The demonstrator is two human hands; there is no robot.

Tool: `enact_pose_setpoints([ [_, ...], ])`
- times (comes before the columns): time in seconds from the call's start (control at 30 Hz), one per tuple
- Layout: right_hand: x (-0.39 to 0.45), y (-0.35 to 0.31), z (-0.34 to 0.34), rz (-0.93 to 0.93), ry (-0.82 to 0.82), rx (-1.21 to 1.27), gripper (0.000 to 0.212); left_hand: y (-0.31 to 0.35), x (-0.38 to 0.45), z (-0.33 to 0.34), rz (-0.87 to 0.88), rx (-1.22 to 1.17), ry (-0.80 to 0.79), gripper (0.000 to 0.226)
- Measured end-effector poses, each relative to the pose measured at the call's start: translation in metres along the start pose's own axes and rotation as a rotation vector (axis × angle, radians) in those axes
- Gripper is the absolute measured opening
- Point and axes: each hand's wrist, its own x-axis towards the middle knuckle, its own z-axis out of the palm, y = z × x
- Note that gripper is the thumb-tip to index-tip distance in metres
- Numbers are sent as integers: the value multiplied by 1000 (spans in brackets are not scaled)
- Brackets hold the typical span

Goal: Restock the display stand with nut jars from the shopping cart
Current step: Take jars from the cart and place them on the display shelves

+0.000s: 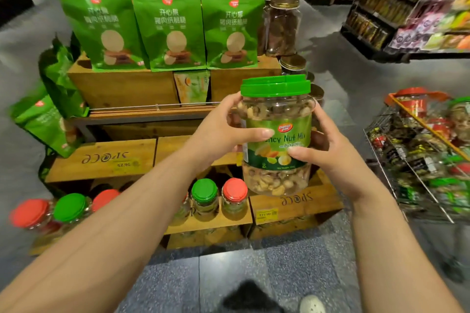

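A clear nut jar (276, 114) with a green lid and a green "Nut Mix" label is held upright in the air in front of the wooden display stand (101, 160). My left hand (223, 132) grips its left side, thumb across the label. My right hand (328, 147) grips its right side, thumb on the label's lower part. On the stand's low shelf stand several jars with red and green lids (218, 198). The wire shopping cart (417, 160) at the right holds more jars.
Green snack pouches (167, 25) fill the stand's top tier, with gold-lidded jars (283, 25) to their right. Yellow price tags are on the crates. Store shelves (396, 7) line the far right aisle. Grey floor tiles lie between me and the stand.
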Motion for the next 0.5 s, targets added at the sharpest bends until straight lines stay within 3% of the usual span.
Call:
enact_pose_setpoints([
  [0.27, 29, 48, -30, 55, -20, -27, 116, -40, 46, 35, -3, 96, 33, 106],
  [0.5, 69, 104, -46, 89, -8, 34, 85, -100, 94, 55, 31, 107, 63, 106],
])
